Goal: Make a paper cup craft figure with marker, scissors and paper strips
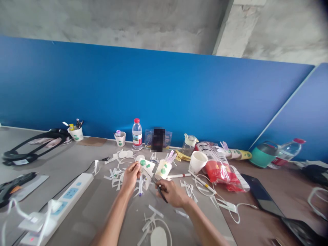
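In the middle of the desk my left hand [132, 176] pinches the edge of a white piece of paper with green spots [148, 165]. Dark-handled scissors [161, 192] are gripped in my right hand [171, 193], their blades pointing up and left toward the paper. Whether the blades touch the paper I cannot tell. Just behind my right hand a white paper cup with green spots [163, 169] leans, a purple clip [171, 156] at its rim. White paper scraps [116, 178] lie around both hands, and a cut-out with a round white piece [158, 236] lies nearer me.
A power strip [69, 201] with plugged cables runs along the left. Behind stand a water bottle [137, 135], a small cup [120, 139] and a pen cup [76, 133]. To the right are a white cup [198, 162], a red plastic package [217, 165] and a dark phone [261, 194].
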A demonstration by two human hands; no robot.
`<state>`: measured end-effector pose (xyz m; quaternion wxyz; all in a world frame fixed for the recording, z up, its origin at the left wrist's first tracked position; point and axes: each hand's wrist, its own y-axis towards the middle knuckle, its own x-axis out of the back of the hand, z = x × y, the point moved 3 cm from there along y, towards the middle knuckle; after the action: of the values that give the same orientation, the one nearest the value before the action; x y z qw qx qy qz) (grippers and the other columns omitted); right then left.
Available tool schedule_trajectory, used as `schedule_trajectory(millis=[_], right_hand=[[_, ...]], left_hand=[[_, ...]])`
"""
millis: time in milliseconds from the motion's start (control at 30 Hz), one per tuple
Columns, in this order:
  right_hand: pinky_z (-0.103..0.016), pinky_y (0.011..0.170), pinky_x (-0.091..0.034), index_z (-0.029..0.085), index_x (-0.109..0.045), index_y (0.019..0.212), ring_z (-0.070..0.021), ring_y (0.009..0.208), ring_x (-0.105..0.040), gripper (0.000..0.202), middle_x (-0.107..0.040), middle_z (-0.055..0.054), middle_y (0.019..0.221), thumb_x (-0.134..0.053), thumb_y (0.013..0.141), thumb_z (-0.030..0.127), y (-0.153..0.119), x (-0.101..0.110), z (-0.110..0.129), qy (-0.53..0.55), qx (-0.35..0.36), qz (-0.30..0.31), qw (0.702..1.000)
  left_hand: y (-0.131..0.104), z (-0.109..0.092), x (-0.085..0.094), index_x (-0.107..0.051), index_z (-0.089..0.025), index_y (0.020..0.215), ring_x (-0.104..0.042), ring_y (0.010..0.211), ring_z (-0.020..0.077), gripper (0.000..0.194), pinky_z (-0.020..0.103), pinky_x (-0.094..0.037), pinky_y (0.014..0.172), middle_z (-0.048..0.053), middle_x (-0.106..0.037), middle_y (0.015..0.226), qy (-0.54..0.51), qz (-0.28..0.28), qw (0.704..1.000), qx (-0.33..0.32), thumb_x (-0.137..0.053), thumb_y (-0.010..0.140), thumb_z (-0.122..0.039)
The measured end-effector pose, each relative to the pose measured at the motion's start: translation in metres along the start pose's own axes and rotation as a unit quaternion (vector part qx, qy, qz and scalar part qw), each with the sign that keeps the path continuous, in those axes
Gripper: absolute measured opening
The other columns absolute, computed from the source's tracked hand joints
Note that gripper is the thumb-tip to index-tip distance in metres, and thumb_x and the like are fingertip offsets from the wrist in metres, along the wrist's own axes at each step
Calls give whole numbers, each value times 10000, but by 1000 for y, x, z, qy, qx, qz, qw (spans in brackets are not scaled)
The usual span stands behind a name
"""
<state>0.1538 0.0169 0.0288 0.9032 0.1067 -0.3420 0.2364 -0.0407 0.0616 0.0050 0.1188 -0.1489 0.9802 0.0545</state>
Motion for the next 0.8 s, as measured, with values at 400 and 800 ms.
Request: schedule_trajectory(millis=[400, 800], right_hand=[[-201, 553, -331, 177, -677, 871, -102, 558, -407, 179, -557, 25, 612, -565, 731, 179, 0, 0, -1, 2, 6, -12, 1000], [-201, 510, -343, 153, -642, 909, -97, 498, -455, 183, -519, 49, 544, -577, 746, 203, 2, -7, -8, 89, -24, 6, 996]], left_hand=[[2, 7, 2, -666, -158, 795, -373, 447, 72, 423, 217, -276, 452, -65, -470, 523, -11, 6, 1000, -1, -733, 617, -536], [-2, 3, -1, -630, -174, 732, -409, 440, 81, 379, 216, -296, 462, -64, -482, 520, -21, 26, 999, -2, -725, 641, -529]])
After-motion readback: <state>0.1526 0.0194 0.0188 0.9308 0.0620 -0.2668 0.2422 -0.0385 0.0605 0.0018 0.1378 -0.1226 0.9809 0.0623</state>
